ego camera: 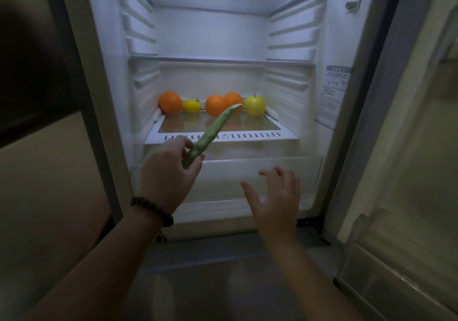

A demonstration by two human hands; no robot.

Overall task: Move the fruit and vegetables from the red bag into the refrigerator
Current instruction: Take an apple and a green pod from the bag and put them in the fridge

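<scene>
We stand before the open refrigerator (104,72), its lit white interior facing us and its door (396,196) swung out on the right. Our left hand (168,172) pinches the lower end of a long green bean pod (213,129) between thumb and fingers, the pod slanting up and to the right so its tip points toward the lower glass shelf (223,136). A dark beaded bracelet (151,210) circles that wrist. Our right hand (275,196) hangs empty in front of the clear crisper drawer (247,169), fingers spread and relaxed, touching nothing that we can make out. At the back of the shelf sits a row of fruit: an orange (170,102) on the left, a small yellow fruit (192,106) just beside it, two more oranges (216,105) touching each other near the middle, and a yellow apple (255,105) on the right. A printed label (332,92) is stuck on the right inner wall.
</scene>
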